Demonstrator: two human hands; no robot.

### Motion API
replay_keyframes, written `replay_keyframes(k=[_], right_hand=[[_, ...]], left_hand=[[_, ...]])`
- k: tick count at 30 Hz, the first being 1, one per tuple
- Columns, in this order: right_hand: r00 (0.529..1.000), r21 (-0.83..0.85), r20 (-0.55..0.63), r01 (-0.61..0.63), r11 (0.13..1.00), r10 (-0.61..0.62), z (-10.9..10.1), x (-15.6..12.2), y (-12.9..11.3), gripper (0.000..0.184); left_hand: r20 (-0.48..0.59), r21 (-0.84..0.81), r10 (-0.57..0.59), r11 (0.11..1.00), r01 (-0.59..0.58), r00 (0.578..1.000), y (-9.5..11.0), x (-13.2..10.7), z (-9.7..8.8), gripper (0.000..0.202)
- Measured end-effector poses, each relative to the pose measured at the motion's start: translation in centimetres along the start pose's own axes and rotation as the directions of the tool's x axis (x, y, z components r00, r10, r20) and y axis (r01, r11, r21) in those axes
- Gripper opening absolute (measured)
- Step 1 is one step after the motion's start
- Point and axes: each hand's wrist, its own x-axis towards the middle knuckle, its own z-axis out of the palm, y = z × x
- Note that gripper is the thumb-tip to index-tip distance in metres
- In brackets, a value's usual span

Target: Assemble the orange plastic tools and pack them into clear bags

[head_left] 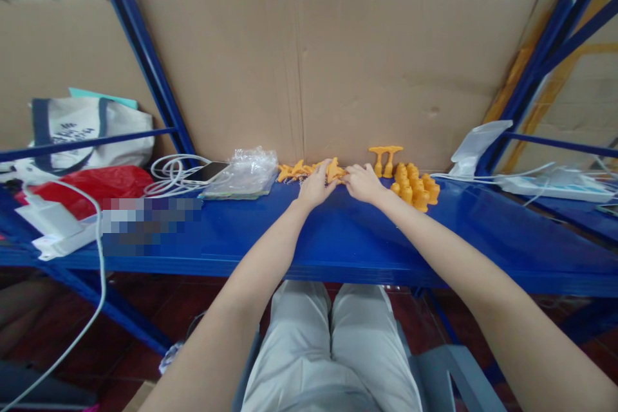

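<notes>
Both my arms reach forward over a blue metal shelf (338, 238). My left hand (316, 185) and my right hand (362, 182) meet at the back of the shelf, fingers curled round the same small orange plastic piece (335, 171). More flat orange pieces (294, 171) lie just left of my left hand. Right of my right hand stands a cluster of several small upright orange parts (415, 187), and behind it two T-shaped orange pieces (386, 158) stand against the cardboard.
A cardboard sheet (338, 71) backs the shelf. To the left lie clear plastic bags (244, 174), a phone with a coiled white cable (176, 174), a red bag (96, 183), a tote bag (91, 132) and a white charger (48, 219). A white packet (477, 141) and a power strip (555, 183) lie right.
</notes>
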Motion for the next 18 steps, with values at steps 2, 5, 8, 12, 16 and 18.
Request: replay_keyframes(k=[2,5,8,12,16,18], right_hand=[[0.987,0.063,-0.012,-0.158,0.985,0.159,0.1,1.3,2.2,0.04],[0.913,0.224,0.05,-0.405,0.886,0.405,0.8,3.1,6.2,0.043],[0.866,0.396,0.111,-0.488,0.778,0.487,2.2,4.3,9.5,0.048],[0.833,0.481,0.117,-0.524,0.703,0.541,4.2,5.4,11.3,0.045],[0.831,0.495,0.113,-0.522,0.695,0.544,5.7,6.6,11.6,0.032],[0.839,0.511,0.106,-0.506,0.695,0.533,6.2,7.0,11.7,0.025]], left_hand=[[-0.028,-0.021,0.018,1.0,-0.018,0.999,-0.5,0.1,0.5,0.06],[0.074,0.046,-0.017,0.999,0.014,0.997,-1.0,0.1,1.1,0.053],[0.248,0.134,-0.12,0.987,0.089,0.961,-1.3,0.0,1.4,0.047],[0.353,0.196,-0.175,0.974,0.11,0.919,-1.3,0.0,1.6,0.04],[0.33,0.215,-0.18,0.97,0.112,0.927,-1.2,-0.1,1.7,0.036],[0.327,0.206,-0.182,0.971,0.118,0.927,-1.1,-0.2,1.7,0.036]])
